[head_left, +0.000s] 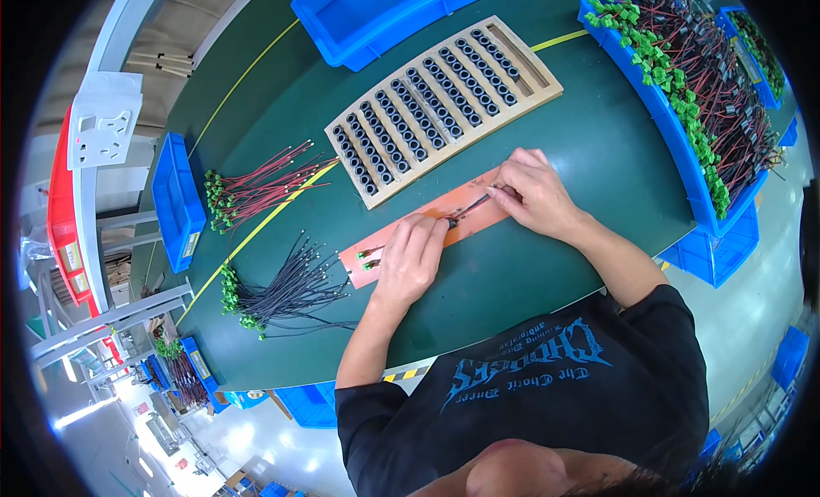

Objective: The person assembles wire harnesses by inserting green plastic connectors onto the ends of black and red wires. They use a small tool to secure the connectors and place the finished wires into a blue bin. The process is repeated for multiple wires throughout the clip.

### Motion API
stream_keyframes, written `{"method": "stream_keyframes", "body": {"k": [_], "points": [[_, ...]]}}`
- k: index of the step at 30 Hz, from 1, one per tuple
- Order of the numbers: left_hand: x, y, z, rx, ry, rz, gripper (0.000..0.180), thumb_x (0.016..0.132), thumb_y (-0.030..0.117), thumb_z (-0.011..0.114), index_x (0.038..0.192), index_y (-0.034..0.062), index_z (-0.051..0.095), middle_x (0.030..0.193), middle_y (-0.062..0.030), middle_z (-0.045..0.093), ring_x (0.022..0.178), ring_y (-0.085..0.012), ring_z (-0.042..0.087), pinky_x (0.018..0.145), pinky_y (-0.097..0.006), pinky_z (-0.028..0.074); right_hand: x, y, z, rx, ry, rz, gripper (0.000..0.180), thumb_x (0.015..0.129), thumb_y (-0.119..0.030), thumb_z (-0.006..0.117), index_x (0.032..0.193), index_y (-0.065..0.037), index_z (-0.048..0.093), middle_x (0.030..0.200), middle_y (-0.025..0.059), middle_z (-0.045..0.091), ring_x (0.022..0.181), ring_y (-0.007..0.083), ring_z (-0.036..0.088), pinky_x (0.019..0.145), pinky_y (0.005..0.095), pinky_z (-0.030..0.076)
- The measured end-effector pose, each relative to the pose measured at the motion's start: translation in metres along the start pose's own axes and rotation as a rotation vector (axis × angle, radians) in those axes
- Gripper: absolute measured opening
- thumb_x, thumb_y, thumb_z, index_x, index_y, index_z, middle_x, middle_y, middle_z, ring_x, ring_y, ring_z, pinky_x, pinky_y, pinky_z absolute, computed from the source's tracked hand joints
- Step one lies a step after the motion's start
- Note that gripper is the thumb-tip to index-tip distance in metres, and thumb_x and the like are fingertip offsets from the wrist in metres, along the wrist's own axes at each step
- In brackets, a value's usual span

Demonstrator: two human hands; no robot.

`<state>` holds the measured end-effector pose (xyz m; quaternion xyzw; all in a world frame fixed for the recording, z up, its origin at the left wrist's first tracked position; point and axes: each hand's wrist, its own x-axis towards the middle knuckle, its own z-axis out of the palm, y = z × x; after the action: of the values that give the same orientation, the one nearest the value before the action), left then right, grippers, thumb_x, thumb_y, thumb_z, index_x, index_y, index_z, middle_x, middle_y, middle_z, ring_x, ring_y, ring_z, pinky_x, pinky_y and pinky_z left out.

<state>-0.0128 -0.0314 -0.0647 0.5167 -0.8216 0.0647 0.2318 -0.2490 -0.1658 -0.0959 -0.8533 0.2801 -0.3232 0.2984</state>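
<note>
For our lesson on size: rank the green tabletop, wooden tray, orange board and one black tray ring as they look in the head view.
Green tabletop
Wooden tray
Orange board, partly covered
Black tray ring

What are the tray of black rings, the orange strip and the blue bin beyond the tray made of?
Tray: probably wood, matt, from its pale tan frame. Orange strip: maybe plastic or coated board; it looks smooth and flat, so either fits. Blue bin: likely moulded plastic, slightly shiny, from its even colour and lipped rim.
</note>
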Motion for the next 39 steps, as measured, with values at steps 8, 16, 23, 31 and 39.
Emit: {"method": "stream_keyframes", "body": {"k": [8,16,23,31,39], "points": [[-0.008,-0.001,0.003,-0.391,-0.005,-0.262,0.021,0.082,-0.004,0.078,0.099,-0.0038,0.067,0.107,-0.0172,0.066,0.095,-0.0345,0.068,0.081,-0.044,0.058,0.001,0.003,0.003,0.001,0.036,-0.051,0.014,0.089,-0.009,0.078,0.086,-0.007,0.065,0.075,0.0038,0.059,0.078,0.0240,0.058,0.082,0.0390,0.043],[0.006,0.015,0.010,-0.266,0.062,-0.327,0.020,0.080,-0.004,0.081,0.093,-0.0007,0.065,0.109,-0.0156,0.069,0.095,-0.0324,0.069,0.081,-0.041,0.058,0.000,0.000,0.002,-0.003,0.047,-0.002,0.020,0.089,-0.008,0.078,0.082,-0.007,0.060,0.075,0.0048,0.060,0.079,0.0248,0.059,0.082,0.0410,0.045],[0.006,0.013,0.009,-0.544,0.029,-0.621,0.022,0.082,-0.003,0.082,0.100,-0.0036,0.070,0.105,-0.0158,0.071,0.095,-0.0320,0.068,0.084,-0.042,0.056,0.001,0.001,0.001,0.004,0.043,-0.024,0.019,0.089,-0.008,0.078,0.082,-0.007,0.061,0.077,0.0043,0.061,0.081,0.0244,0.059,0.082,0.0406,0.045],[0.007,0.008,0.008,-0.354,0.023,-0.446,0.017,0.083,-0.004,0.081,0.095,-0.0033,0.070,0.102,-0.0135,0.074,0.095,-0.0302,0.070,0.083,-0.039,0.058,-0.001,0.001,0.000,-0.071,0.045,-0.054,0.017,0.087,-0.007,0.076,0.082,-0.008,0.061,0.079,0.0033,0.063,0.084,0.0235,0.060,0.087,0.0413,0.044],[0.002,0.010,0.018,-0.700,-0.010,-0.804,0.034,0.089,-0.005,0.079,0.105,0.0008,0.049,0.101,-0.0166,0.075,0.095,-0.0228,0.078,0.084,-0.034,0.064,-0.001,0.001,0.000,-0.109,0.065,0.020,0.021,0.087,-0.006,0.075,0.080,-0.008,0.056,0.075,0.0038,0.062,0.079,0.0242,0.056,0.081,0.0401,0.041]]}}
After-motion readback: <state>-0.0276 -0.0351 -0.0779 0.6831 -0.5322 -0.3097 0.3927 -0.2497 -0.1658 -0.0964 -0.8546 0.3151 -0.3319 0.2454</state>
